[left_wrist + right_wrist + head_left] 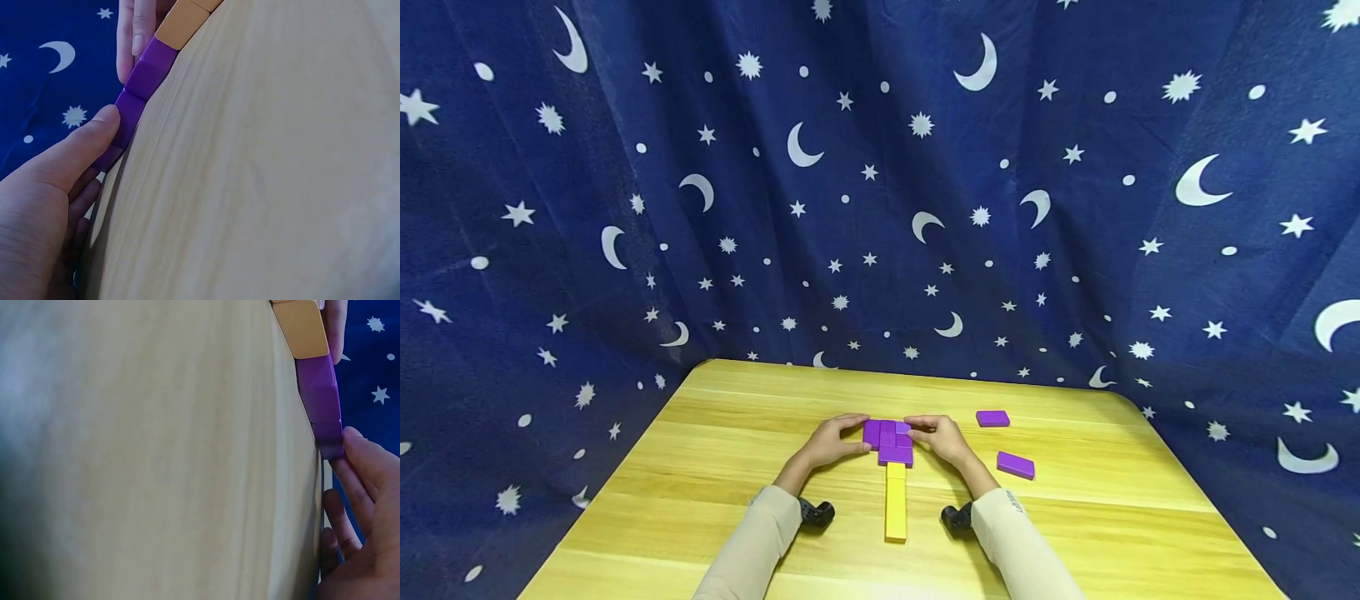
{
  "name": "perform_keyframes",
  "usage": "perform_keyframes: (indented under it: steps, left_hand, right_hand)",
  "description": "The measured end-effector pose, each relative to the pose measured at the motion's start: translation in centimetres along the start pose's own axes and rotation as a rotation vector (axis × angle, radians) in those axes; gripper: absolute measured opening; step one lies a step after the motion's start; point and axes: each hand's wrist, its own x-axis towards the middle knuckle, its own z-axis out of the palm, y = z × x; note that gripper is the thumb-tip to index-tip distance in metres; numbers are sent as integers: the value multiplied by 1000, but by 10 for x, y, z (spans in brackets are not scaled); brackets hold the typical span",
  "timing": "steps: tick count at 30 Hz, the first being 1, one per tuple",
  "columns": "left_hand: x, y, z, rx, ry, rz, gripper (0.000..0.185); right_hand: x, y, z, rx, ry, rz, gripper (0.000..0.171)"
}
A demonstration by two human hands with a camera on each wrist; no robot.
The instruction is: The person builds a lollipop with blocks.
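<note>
Several purple blocks (pixel 887 433) lie pressed together flat on the table, above a column of yellow blocks (pixel 896 508) that runs toward me. My left hand (pixel 829 442) holds the leftmost purple block (pixel 871 435), thumb at its near end and index finger at its far end. On the other side, my right hand (pixel 943 438) pinches the upper right purple block (pixel 902 427) between thumb and index finger. In the left wrist view, the thumb (pixel 100 128) touches the side of a purple block. The right wrist view has the right thumb (pixel 353 440) against a purple block's end.
Two loose purple blocks, a farther one (pixel 992 418) and a nearer one (pixel 1016 465), lie right of my right hand. Under everything is a wood-grain table (pixel 737 467). A dark blue curtain (pixel 880 250) with moons and stars hangs behind it.
</note>
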Motion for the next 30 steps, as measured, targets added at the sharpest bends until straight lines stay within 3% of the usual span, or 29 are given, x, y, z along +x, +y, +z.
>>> perform_keyframes:
  steps: [4, 11, 17, 20, 26, 30]
  left_hand:
    - [0, 0, -1, 2, 1, 1, 62]
    - [-1, -1, -2, -1, 14, 26, 63]
    - [-2, -3, -1, -14, 7, 17, 62]
    - [-3, -5, 0, -11, -6, 4, 62]
    - [-2, -6, 1, -15, -6, 6, 63]
    - [0, -6, 2, -17, -2, 8, 64]
  right_hand:
    - [-4, -12, -1, 5, -11, -11, 24]
    - [3, 21, 1, 75, 23, 33, 32]
    - [-8, 25, -6, 90, 73, 69, 32]
    - [-16, 24, -16, 67, 118, 73, 28]
    - [-20, 29, -52, 27, 179, -5, 28]
    - [-21, 35, -79, 24, 240, 43, 31]
